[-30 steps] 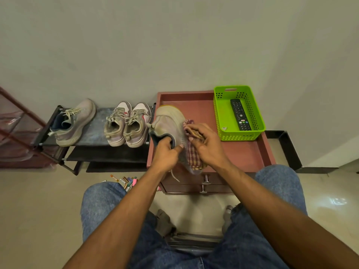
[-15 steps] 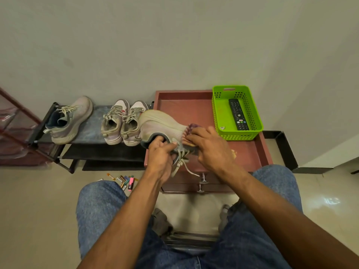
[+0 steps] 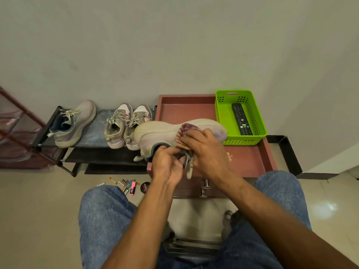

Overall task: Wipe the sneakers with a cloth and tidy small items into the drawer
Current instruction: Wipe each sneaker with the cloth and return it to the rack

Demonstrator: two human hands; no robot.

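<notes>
Grey wall [image 3: 174, 45] behind; pale floor [image 3: 38, 210] below. Red cabinet [image 3: 250, 158] with its drawer [image 3: 192, 188] beneath, beside a black rack [image 3: 93, 133] bearing three sneakers. Held sneaker [image 3: 163, 133] lies on its side above the cabinet top, toe toward a green basket [image 3: 223, 117] containing a remote [image 3: 241, 119]. Left hand [image 3: 168, 165]: fingers curled, gripping the sneaker's collar. Right hand [image 3: 206, 152]: fingers bent, pressing a checked cloth [image 3: 184, 130] against the sneaker's side. Small items [image 3: 128, 186] lie scattered on the floor beside the cabinet.
</notes>
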